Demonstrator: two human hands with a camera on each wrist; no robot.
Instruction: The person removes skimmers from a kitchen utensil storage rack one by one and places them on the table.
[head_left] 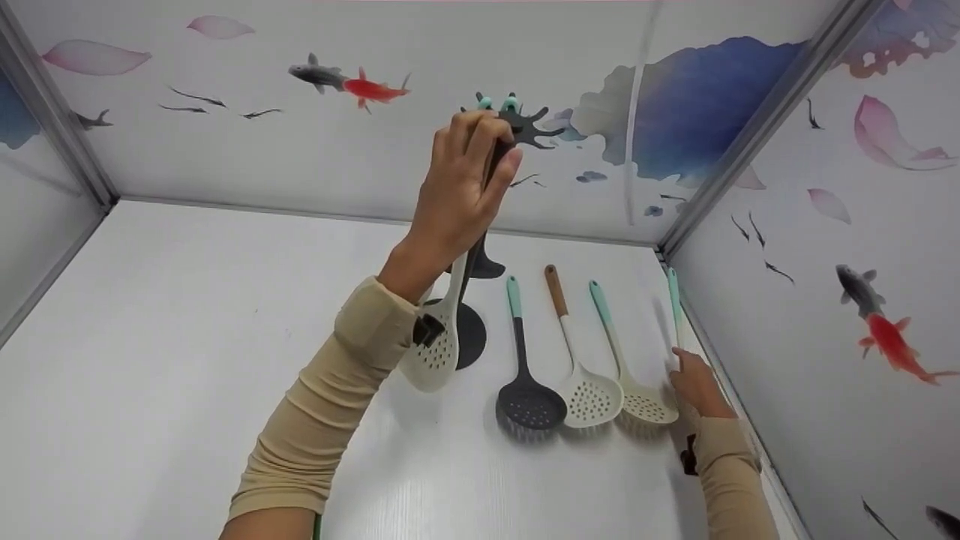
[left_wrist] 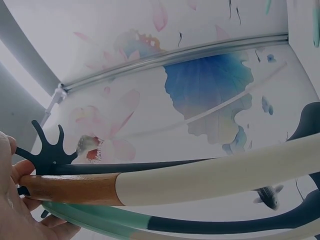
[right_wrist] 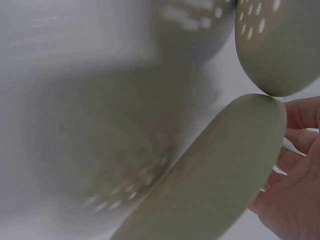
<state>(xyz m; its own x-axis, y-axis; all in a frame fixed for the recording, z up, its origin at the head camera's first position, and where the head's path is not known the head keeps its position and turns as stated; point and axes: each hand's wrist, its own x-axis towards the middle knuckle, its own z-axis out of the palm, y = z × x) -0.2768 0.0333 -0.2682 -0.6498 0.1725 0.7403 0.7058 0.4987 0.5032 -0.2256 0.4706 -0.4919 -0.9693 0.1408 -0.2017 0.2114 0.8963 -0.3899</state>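
My left hand (head_left: 457,180) grips the top of a dark utensil rack (head_left: 530,129) with branching hooks. In the left wrist view, its fingers curl behind the ends of a brown-handled white utensil (left_wrist: 95,190) and teal-handled ones (left_wrist: 105,217). Below the wrist hangs a white slotted head (head_left: 435,356), over a dark round disc (head_left: 472,337). At the right, my right hand (head_left: 701,386) holds the shaft of a teal-handled beige utensil (head_left: 673,292). Its broad beige head (right_wrist: 215,165) touches a neighbouring head in the right wrist view; the hand partly hides the shaft.
Beside the right hand, a black skimmer (head_left: 531,405), a white skimmer (head_left: 592,397) and a beige skimmer (head_left: 645,405) lie in a row on the white table (head_left: 225,360). Printed panels (head_left: 885,195) enclose the table at the back and right.
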